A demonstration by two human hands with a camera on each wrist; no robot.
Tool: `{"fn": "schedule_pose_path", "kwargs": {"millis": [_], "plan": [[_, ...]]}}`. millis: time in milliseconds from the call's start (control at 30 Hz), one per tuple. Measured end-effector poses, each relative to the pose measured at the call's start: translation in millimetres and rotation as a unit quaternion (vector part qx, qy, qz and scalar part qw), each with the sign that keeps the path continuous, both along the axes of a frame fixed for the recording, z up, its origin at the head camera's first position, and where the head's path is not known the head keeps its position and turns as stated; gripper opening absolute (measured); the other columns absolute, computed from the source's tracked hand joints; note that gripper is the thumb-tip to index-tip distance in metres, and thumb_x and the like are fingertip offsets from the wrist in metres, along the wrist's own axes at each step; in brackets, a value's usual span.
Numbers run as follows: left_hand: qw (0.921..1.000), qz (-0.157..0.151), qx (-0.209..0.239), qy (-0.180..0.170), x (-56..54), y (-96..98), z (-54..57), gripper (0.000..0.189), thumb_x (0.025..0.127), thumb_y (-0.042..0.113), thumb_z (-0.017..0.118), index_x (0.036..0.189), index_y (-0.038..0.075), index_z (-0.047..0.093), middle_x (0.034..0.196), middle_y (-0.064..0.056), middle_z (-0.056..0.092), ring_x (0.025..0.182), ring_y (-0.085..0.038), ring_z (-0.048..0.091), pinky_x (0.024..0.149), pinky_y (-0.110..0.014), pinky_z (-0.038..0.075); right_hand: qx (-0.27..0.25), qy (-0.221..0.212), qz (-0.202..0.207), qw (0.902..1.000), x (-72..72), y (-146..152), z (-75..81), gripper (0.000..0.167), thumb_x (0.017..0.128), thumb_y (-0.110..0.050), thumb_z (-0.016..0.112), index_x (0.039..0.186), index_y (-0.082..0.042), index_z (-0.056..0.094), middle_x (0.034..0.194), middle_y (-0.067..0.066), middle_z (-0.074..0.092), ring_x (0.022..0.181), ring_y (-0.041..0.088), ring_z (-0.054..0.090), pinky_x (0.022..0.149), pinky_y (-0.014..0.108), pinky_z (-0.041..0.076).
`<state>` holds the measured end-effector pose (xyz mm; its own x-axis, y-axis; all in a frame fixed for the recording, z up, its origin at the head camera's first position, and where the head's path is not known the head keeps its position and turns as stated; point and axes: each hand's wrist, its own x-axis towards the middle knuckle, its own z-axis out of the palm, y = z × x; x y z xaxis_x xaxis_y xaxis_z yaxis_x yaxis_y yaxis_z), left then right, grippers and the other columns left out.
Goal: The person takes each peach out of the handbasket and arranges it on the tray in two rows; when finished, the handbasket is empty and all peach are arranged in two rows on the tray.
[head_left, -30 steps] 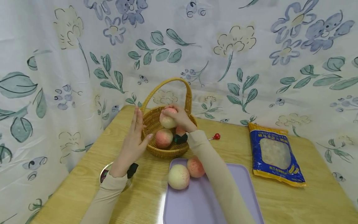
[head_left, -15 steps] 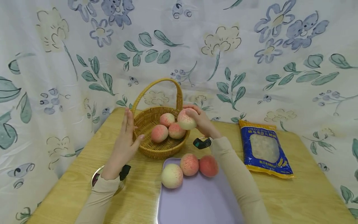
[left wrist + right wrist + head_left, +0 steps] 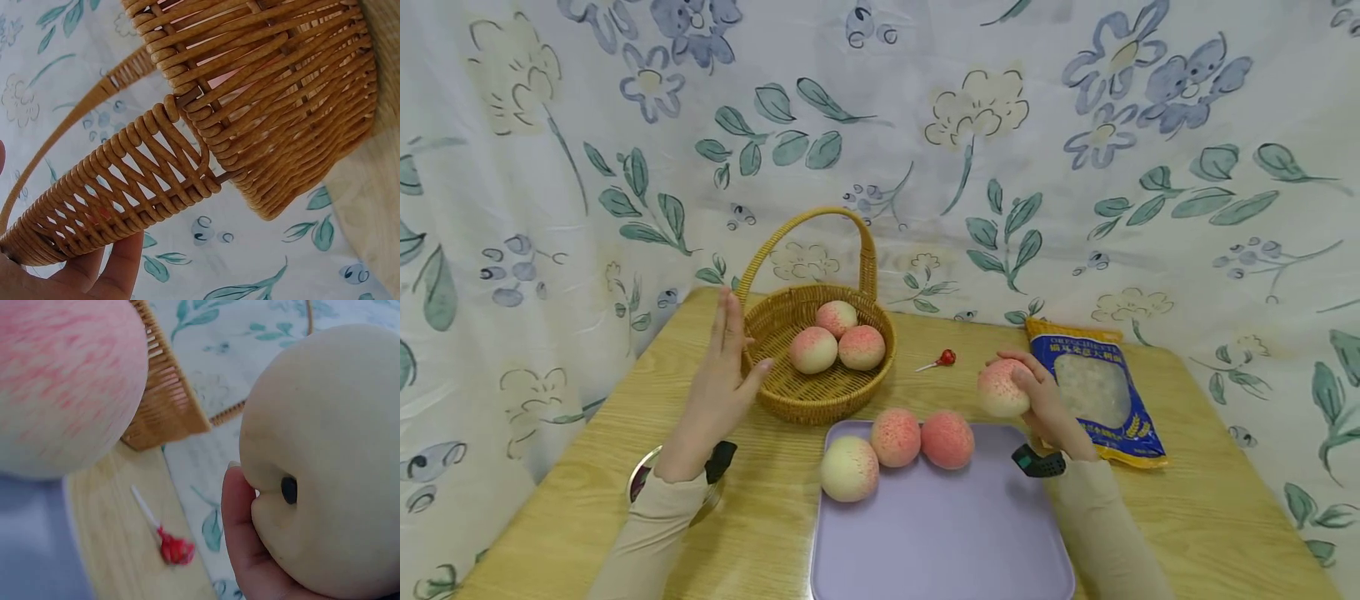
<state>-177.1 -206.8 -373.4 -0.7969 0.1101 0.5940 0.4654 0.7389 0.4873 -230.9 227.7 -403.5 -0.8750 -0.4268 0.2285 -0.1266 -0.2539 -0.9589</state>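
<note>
Rough woven basket (image 3: pixel 820 408) (wicker, apparently)

Soft, even light is filling the head view; the wrist views are looking dimmer, the basket (image 3: pixel 275 119) showing crisply in the left one (the tray (image 3: pixel 37 544) is blurring in the right).

Near the table's (image 3: pixel 1217 517) far left corner stands a basket (image 3: pixel 820 410) with peaches (image 3: pixel 861 347) in it, a lollipop (image 3: pixel 947 358) to its right, a bag (image 3: pixel 1097 390) toward the far right corner. Before the lollipop lies a tray (image 3: pixel 940 533), three other peaches (image 3: pixel 895 437) along its far edge from the left corner. The right hand (image 3: pixel 1039 393) holds another peach (image 3: pixel 1002 390) near its far right corner.
</note>
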Motion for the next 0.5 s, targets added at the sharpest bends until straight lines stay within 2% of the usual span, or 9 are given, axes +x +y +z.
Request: {"fn": "schedule_pose_path", "kwargs": {"millis": [33, 133, 267, 333, 400, 500], "plan": [[1.0000, 0.000, -0.002, 0.000, -0.1, -0.6, -0.2, 0.098, 0.095, 0.015, 0.060, 0.154, 0.033, -0.017, 0.165, -0.007, -0.011, 0.104, -0.043, 0.060, 0.067, -0.056, 0.049, -0.010, 0.003, -0.005, 0.9999, 4.0, 6, -4.4, 0.033, 0.104, -0.013, 0.034, 0.122, -0.025, 0.058, 0.116, -0.006, 0.064, 0.103, 0.007, 0.067, 0.080, 0.023, 0.056], [1.0000, -0.001, -0.001, 0.002, 0.3, -1.9, -0.8, 0.094, 0.096, 0.020, 0.058, 0.154, 0.031, -0.016, 0.165, -0.005, -0.012, 0.102, -0.044, 0.060, 0.074, -0.060, 0.048, -0.024, 0.005, -0.021, 0.9995, 13.8, 20, -15.7, 0.035, 0.104, -0.011, 0.032, 0.121, -0.025, 0.059, 0.114, -0.007, 0.066, 0.102, 0.006, 0.067, 0.079, 0.024, 0.056], [0.9999, 0.003, 0.003, 0.010, 1.0, -2.2, -1.2, 0.092, 0.097, 0.024, 0.057, 0.155, 0.029, -0.014, 0.165, -0.003, -0.012, 0.101, -0.042, 0.060, 0.074, -0.061, 0.047, -0.004, -0.005, -0.041, 0.9991, 21.6, 28, -29.2, 0.034, 0.103, -0.009, 0.035, 0.122, -0.024, 0.059, 0.115, -0.009, 0.066, 0.101, 0.004, 0.065, 0.079, 0.022, 0.055], [0.9999, 0.003, 0.001, 0.015, 0.8, -1.7, -1.3, 0.092, 0.097, 0.024, 0.057, 0.155, 0.029, -0.013, 0.165, -0.003, -0.012, 0.100, -0.042, 0.060, 0.073, -0.060, 0.047, 0.042, -0.001, -0.059, 0.9974, 25.0, 29, -36.2, 0.032, 0.103, -0.008, 0.038, 0.123, -0.022, 0.058, 0.114, -0.013, 0.066, 0.099, 0.001, 0.064, 0.080, 0.019, 0.053], [0.9998, 0.000, -0.001, 0.018, 0.0, -1.0, -1.3, 0.091, 0.097, 0.024, 0.057, 0.155, 0.028, -0.013, 0.165, -0.003, -0.012, 0.100, -0.041, 0.060, 0.073, -0.059, 0.047, 0.091, 0.005, -0.083, 0.9923, 27.8, 27, -42.8, 0.029, 0.102, -0.008, 0.040, 0.124, -0.015, 0.057, 0.112, -0.015, 0.065, 0.098, -0.001, 0.062, 0.080, 0.018, 0.052], [0.9996, -0.003, -0.006, 0.026, -1.8, 0.0, -0.7, 0.091, 0.097, 0.024, 0.057, 0.155, 0.027, -0.013, 0.165, -0.004, -0.012, 0.099, -0.041, 0.059, 0.073, -0.058, 0.047, 0.175, 0.024, -0.128, 0.9759, 30.3, 23, -49.5, 0.029, 0.100, -0.009, 0.046, 0.127, -0.001, 0.054, 0.109, -0.020, 0.064, 0.098, -0.004, 0.059, 0.083, 0.014, 0.048]]}}
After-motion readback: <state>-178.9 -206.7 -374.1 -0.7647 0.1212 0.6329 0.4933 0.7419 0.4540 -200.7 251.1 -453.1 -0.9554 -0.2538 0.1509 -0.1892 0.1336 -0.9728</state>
